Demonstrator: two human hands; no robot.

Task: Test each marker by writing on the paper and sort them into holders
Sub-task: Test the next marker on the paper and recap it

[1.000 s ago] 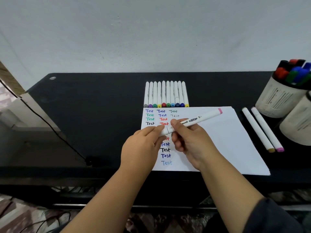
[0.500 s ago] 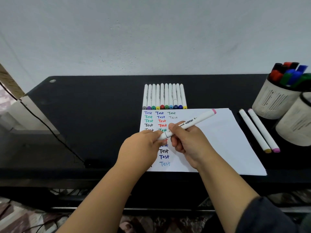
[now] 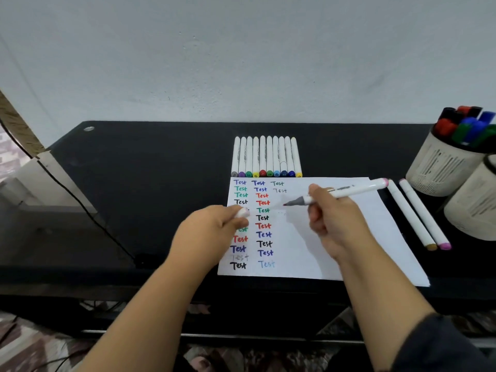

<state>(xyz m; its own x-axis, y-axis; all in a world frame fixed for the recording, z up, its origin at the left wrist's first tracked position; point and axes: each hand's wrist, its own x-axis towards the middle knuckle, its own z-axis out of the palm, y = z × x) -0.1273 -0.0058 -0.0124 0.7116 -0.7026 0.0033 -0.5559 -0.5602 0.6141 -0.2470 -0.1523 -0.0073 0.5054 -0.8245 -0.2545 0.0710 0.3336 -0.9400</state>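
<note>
black desk [image 3: 161, 183] spans the view, both hands over its near half. white paper [image 3: 335, 237] lies flat under both hands, columns of coloured "test" words run down its left part, partly covered by the left hand.

two pale ribbed holders to the far right of the right hand: holder with markers [image 3: 442, 170] has dark, red, blue and green caps sticking out; second holder [image 3: 475, 208] sits just in front of it, cut by the frame edge, contents not visible.

row of ten white markers [image 3: 267, 157] lies side by side just beyond the paper, ahead of both hands, coloured ends toward the person. two loose markers [image 3: 418, 213] lie parallel on the desk right of the right hand, between paper and holders, one with a yellow-brown end, one pink.

right hand [image 3: 332, 221]: fingers curled round the open marker [image 3: 346, 191], pink end pointing up-right, grey nib section and tip pointing left, just above the paper; can't tell if the tip touches.

left hand [image 3: 212, 234]: fingers closed, pinching the cap [image 3: 243, 212], white and blurred, at the fingertips. cap and marker are well apart, hands separated.
</note>
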